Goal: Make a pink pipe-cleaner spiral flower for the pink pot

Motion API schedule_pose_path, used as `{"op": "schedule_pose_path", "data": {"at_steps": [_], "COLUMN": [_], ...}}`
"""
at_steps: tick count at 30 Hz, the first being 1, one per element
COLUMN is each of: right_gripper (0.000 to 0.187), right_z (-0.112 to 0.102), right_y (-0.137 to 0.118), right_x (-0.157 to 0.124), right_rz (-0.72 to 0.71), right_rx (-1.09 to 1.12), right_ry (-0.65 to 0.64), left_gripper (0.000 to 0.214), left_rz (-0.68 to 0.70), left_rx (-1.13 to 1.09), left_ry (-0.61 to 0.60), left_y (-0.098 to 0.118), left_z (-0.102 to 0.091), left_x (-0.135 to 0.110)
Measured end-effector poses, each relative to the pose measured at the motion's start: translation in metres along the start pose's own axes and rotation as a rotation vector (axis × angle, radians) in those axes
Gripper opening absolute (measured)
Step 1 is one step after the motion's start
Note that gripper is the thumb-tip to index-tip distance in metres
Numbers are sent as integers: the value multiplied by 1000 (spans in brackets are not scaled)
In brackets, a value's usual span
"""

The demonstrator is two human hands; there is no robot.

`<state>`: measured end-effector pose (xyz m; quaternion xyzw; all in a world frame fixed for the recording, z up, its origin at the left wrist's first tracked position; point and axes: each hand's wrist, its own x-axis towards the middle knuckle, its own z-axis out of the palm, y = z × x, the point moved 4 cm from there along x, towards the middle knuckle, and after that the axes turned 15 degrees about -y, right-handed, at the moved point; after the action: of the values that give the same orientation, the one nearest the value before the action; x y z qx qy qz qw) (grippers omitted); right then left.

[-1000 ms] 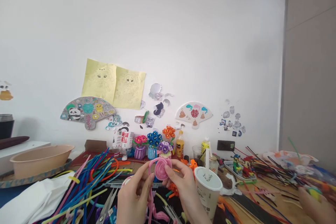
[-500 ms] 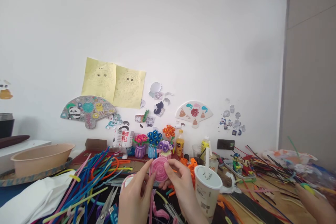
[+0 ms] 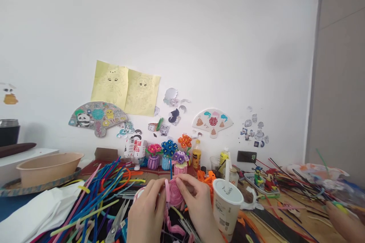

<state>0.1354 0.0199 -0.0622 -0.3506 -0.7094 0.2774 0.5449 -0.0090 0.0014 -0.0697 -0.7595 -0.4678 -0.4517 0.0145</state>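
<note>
Holding, right hand (image 3: 198,201): thumb and fingers clamped on the pink coil (image 3: 176,196), judged a grip to keep its turns tight; lower fingers partly hidden, so their contact cannot be confirmed.
Left hand (image 3: 146,201): fingertips together on the pink strand (image 3: 167,190) at the pink coil's 9 o'clock edge, likely to control it there.
Pink coil: raised between both hands, presumably for a clear view.
Scissors (image 3: 115,224): 8 o'clock from the pink coil, blades towards 1 o'clock, handles nearest the wearer, convenient to reach.
Lidded cup (image 3: 228,209): upright at 3 o'clock, near the right hand; knock risk.
Purple flower pot (image 3: 181,158): 12 o'clock, beyond the hands, outside their working space.
</note>
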Motion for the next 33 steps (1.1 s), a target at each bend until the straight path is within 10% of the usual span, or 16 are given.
{"op": "schedule_pose_path", "data": {"at_steps": [8,17,33], "right_gripper": [25,24,55], "right_z": [-4,1,14], "right_y": [-8,-5,-27], "right_x": [2,-12,-18], "right_rz": [-113,-225,-542], "right_rx": [-121,-403,-1046], "right_ry": [-35,203,186], "left_gripper": [29,25,20], "left_rz": [99,224,247], "left_rx": [299,665,532], "left_ry": [186,73,177], "left_y": [4,-1,12], "left_z": [-17,-5,-14], "left_x": [0,-9,-5]}}
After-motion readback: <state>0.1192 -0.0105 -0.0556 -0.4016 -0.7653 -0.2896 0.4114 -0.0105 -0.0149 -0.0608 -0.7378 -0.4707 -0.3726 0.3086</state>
